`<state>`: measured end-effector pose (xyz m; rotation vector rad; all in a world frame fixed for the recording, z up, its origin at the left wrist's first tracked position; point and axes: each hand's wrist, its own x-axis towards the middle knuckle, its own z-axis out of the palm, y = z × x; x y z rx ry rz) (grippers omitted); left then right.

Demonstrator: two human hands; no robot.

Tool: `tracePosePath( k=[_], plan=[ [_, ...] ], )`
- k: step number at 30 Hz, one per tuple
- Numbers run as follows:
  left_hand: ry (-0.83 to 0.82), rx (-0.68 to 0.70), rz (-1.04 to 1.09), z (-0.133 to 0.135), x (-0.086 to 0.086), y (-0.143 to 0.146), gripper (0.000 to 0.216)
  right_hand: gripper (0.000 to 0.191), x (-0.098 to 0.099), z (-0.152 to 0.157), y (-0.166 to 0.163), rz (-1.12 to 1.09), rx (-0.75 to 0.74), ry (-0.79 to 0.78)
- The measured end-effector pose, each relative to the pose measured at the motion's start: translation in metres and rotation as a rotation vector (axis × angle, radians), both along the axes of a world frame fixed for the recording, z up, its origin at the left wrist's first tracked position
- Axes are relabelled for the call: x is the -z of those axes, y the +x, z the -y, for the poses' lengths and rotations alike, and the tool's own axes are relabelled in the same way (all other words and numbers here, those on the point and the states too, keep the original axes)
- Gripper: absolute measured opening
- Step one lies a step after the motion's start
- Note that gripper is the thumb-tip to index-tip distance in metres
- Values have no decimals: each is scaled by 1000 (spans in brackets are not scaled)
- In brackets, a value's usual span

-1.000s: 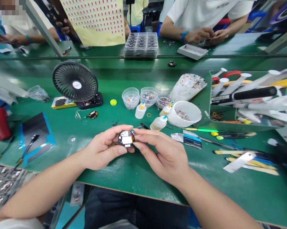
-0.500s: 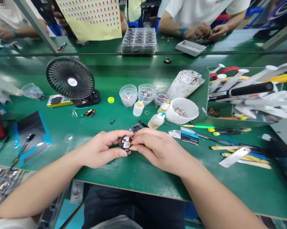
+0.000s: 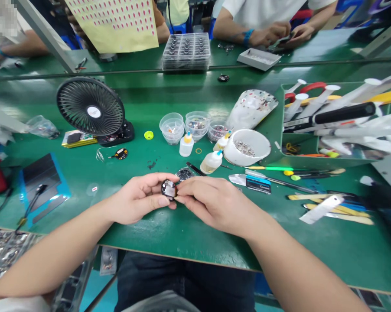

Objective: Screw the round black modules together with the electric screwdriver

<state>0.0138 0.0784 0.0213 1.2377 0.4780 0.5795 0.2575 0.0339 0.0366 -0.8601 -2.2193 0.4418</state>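
Note:
A small round electronic module [image 3: 168,190], dark-rimmed with silvery and white parts on its upper face, is held above the front part of the bench. My left hand [image 3: 138,198] grips it from the left between thumb and fingers. From the other side, my right hand [image 3: 211,200] pinches at its right edge, with the fingertips pressed together there; any tiny part between them is hidden. Just behind the hands lie a round dark part in clear wrap [image 3: 184,174] and black tweezers [image 3: 195,168]. A dropper bottle [image 3: 211,162] stands beyond my right hand.
A black fan [image 3: 91,108] stands at the back left. Clear cups [image 3: 172,128], a white bowl of small metal parts [image 3: 263,149] and a green tool bin [image 3: 332,162] sit further back. Tools [image 3: 338,208] lie at right. Co-worker's hands [image 3: 280,37] are across the bench.
Both hands and the module have shifted slightly left and up in the picture. The module's face is tilted a little differently. Both hands keep their grip.

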Motion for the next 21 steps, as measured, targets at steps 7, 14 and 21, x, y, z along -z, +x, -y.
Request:
tracePosePath(
  k=[7, 14, 21],
  plan=[
    [41, 151, -167, -3, -6, -3, 45, 17, 3, -1, 4, 140, -47, -70],
    [-62, 130, -114, -1, -3, 0, 42, 28, 6, -1, 3, 250, -16, 85],
    [-159, 91, 46, -1, -1, 4, 40, 26, 5, 2, -2, 161, -9, 228]
  ],
)
